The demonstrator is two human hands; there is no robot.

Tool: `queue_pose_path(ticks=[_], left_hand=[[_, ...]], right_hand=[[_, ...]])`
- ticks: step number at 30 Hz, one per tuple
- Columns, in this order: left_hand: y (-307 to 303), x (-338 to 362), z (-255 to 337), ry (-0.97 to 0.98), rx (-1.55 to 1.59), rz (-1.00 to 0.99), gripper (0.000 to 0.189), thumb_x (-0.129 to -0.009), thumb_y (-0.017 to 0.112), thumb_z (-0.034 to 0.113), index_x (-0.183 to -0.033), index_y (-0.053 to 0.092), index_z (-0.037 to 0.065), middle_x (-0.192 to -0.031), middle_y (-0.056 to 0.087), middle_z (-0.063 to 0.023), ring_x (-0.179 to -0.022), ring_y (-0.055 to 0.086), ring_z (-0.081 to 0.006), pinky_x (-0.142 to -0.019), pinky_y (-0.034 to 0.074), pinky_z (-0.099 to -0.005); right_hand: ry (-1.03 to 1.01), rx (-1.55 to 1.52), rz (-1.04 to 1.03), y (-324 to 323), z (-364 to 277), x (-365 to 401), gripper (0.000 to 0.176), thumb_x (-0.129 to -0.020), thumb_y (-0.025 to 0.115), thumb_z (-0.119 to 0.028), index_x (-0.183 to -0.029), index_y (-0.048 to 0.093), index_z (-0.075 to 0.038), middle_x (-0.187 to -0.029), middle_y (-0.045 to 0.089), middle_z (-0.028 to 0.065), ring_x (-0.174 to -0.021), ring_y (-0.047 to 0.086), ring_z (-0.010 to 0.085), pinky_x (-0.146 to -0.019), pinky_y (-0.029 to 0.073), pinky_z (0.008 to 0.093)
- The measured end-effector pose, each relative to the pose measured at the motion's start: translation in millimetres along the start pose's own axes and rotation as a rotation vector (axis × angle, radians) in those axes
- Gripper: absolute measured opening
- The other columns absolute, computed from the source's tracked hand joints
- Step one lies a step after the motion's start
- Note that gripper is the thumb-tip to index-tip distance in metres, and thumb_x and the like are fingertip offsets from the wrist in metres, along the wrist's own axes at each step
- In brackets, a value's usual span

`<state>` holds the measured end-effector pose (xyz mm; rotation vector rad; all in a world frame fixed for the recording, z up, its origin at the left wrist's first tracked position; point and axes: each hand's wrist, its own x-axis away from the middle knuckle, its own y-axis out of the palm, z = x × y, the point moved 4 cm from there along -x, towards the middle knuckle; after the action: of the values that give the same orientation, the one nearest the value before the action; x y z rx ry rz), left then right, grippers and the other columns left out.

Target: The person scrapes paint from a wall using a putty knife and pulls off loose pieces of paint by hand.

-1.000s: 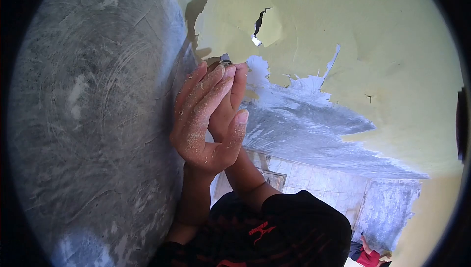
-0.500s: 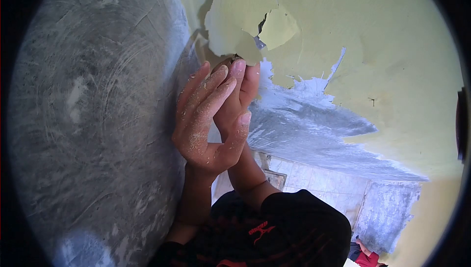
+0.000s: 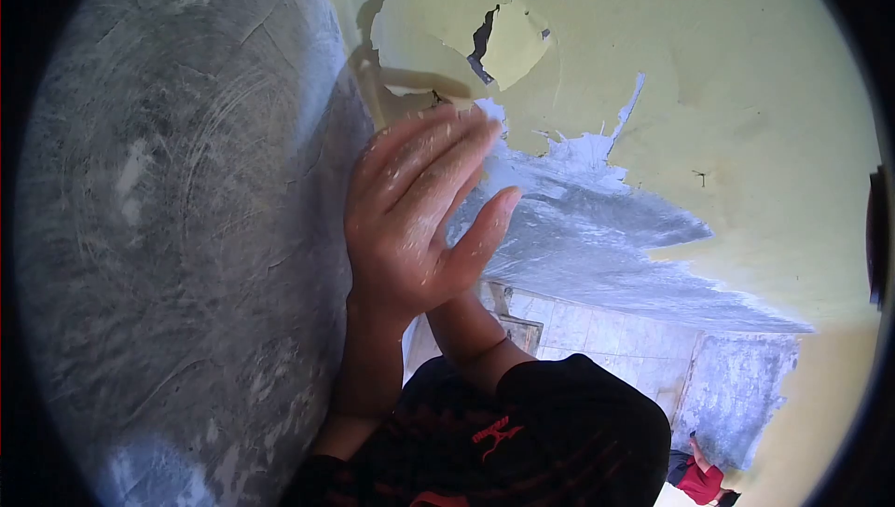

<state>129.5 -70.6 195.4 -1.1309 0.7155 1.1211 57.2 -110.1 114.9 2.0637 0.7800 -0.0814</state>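
Observation:
Dusty and flecked with paint chips, my left hand (image 3: 419, 190) is raised in front of the wall with its fingers stretched out and its thumb apart. Its fingertips are near the lower edge of a loose sheet of yellow paint (image 3: 419, 27), which is torn by a dark crack. Behind it my right hand (image 3: 462, 198) is mostly covered; its fingers are hidden, and I cannot see what they touch. Below the fingertips, bare grey-white wall (image 3: 559, 213) shows with a jagged paint edge.
A rough grey plaster surface (image 3: 186, 199) fills the left side. Yellow painted wall (image 3: 709, 69) spans the upper right. Far off at lower right is another person in a red top (image 3: 701, 486), near a grey patch of wall (image 3: 736, 404).
My left hand has moved slightly right and now covers most of my right hand. The crack in the paint sheet looks wider, and the sheet's lower part hangs differently.

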Motion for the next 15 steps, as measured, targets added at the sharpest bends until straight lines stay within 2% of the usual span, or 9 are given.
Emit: queue_pose_path(ticks=[2,3,5,9,11,12,14,15], left_hand=[[-4.9,8.3,1.4,-0.025,0.058,-0.060,0.030,-0.080,0.083,0.016,-0.105,0.078,0.001,-0.103,0.077,-0.0115,-0.100,0.071,-0.0323,-0.092,0.054,-0.0434],[-4.2,10.4,0.3,-0.028,0.056,-0.061,0.030,-0.080,0.083,0.016,-0.105,0.078,0.001,-0.103,0.077,-0.0115,-0.100,0.071,-0.0323,-0.092,0.054,-0.0434],[-4.1,13.6,-3.2,-0.048,0.074,-0.032,0.017,-0.081,0.079,0.006,-0.097,0.075,0.000,-0.097,0.077,-0.0121,-0.092,0.072,-0.0298,-0.086,0.056,-0.0413],[-8.2,11.2,-3.1,-0.003,0.095,0.036,0.012,-0.084,0.077,0.005,-0.095,0.074,-0.001,-0.096,0.077,-0.0126,-0.091,0.072,-0.0296,-0.085,0.056,-0.0410],[-12.0,14.1,-5.2,-0.025,0.120,0.117,0.018,-0.090,0.074,0.010,-0.104,0.072,-0.002,-0.102,0.074,-0.0128,-0.093,0.069,-0.0269,-0.089,0.054,-0.0397],[-11.9,15.8,-4.5,-0.025,0.122,0.117,0.018,-0.090,0.074,0.010,-0.104,0.072,-0.002,-0.102,0.074,-0.0128,-0.093,0.069,-0.0269,-0.089,0.054,-0.0397],[-12.2,22.8,-14.2,-0.301,0.133,0.157,0.029,-0.097,0.069,0.016,-0.117,0.065,-0.004,-0.111,0.068,-0.0129,-0.101,0.064,-0.0231,-0.094,0.050,-0.0387],[-9.0,29.3,-19.1,-0.370,0.202,0.132,0.036,-0.103,0.063,0.018,-0.129,0.056,-0.006,-0.122,0.060,-0.0144,-0.110,0.058,-0.0211,-0.097,0.048,-0.0384]], right_hand=[[0.008,-0.021,0.005,1.0,5.1,1.7,0.018,-0.111,0.053,-0.022,-0.110,0.054,-0.005,-0.076,0.051,-0.0027,-0.064,0.045,0.0058,-0.055,0.037,0.0224],[0.012,-0.031,0.007,1.3,7.4,2.5,0.018,-0.111,0.053,-0.022,-0.110,0.054,-0.005,-0.076,0.051,-0.0026,-0.064,0.045,0.0058,-0.055,0.037,0.0224],[0.018,-0.052,0.012,2.4,11.2,3.8,0.018,-0.111,0.053,-0.023,-0.109,0.053,-0.005,-0.076,0.051,-0.0026,-0.064,0.045,0.0058,-0.055,0.037,0.0225],[0.015,-0.088,0.013,12.5,2.4,1.7,0.018,-0.111,0.053,-0.023,-0.109,0.053,-0.005,-0.076,0.050,-0.0024,-0.064,0.045,0.0059,-0.055,0.037,0.0226],[-0.001,-0.066,0.024,13.9,-9.9,8.3,0.018,-0.112,0.052,-0.023,-0.108,0.049,-0.006,-0.077,0.051,-0.0014,-0.065,0.046,0.0060,-0.057,0.038,0.0232],[-0.002,-0.065,0.024,10.7,-10.7,8.7,0.018,-0.112,0.052,-0.023,-0.108,0.049,-0.006,-0.077,0.051,-0.0014,-0.065,0.046,0.0060,-0.057,0.038,0.0232],[-0.020,-0.029,-0.088,10.4,-16.2,7.6,0.017,-0.112,0.050,-0.022,-0.114,0.048,-0.005,-0.079,0.051,-0.0008,-0.069,0.047,0.0065,-0.060,0.039,0.0234],[0.040,-0.094,-0.142,9.0,-19.3,9.2,0.017,-0.112,0.048,-0.021,-0.117,0.048,-0.005,-0.082,0.054,0.0003,-0.072,0.048,0.0067,-0.063,0.040,0.0233]])
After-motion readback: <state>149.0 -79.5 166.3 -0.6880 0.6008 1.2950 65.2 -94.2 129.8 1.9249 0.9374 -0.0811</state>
